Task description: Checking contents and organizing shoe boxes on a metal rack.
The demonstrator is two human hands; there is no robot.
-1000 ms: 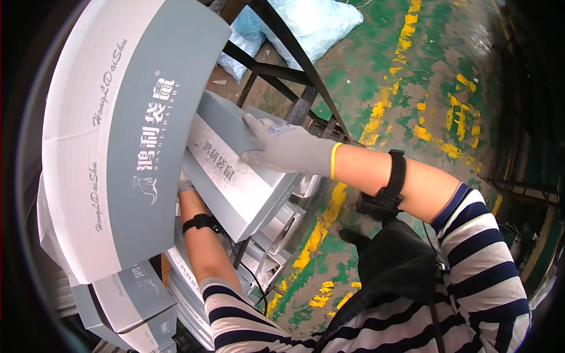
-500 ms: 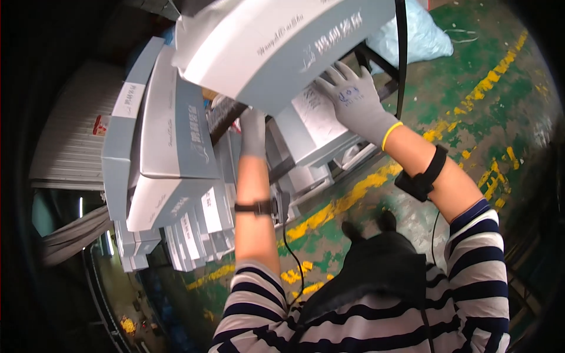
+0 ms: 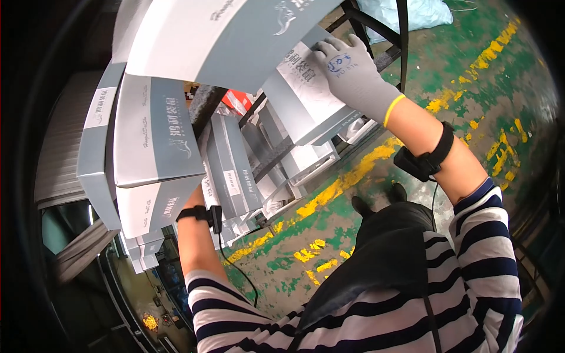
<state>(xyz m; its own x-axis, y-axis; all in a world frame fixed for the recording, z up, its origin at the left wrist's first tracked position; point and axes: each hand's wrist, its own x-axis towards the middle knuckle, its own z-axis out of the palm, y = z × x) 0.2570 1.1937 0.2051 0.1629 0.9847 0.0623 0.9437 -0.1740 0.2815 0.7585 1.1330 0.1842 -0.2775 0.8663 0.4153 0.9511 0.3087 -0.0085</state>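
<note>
My right hand point(image 3: 352, 69), in a grey knitted glove with a yellow cuff edge, lies over the far right part of a white and grey carton point(image 3: 315, 109). Its fingers are apart and slightly bent. On the left, my forearm point(image 3: 197, 241) with a black strap reaches up behind a white and grey carton point(image 3: 153, 126). That carton hides my left hand and its fingers. A larger carton point(image 3: 235, 44) of the same kind fills the top, near the camera. Between my arms, grey cartons with white labels point(image 3: 233, 183) stand side by side on a rack.
Black metal rack bars point(image 3: 403, 44) frame the cartons. A pale blue plastic sack point(image 3: 406, 15) sits on the floor beyond. The green floor has worn yellow lines point(image 3: 347, 185). Something red point(image 3: 238, 101) shows between the cartons. Grey cloth point(image 3: 88, 250) hangs at far left.
My left hand has moved left from the gap between the cartons to behind the left carton. My right hand stays on its carton. The view has shifted, showing more of the labelled cartons.
</note>
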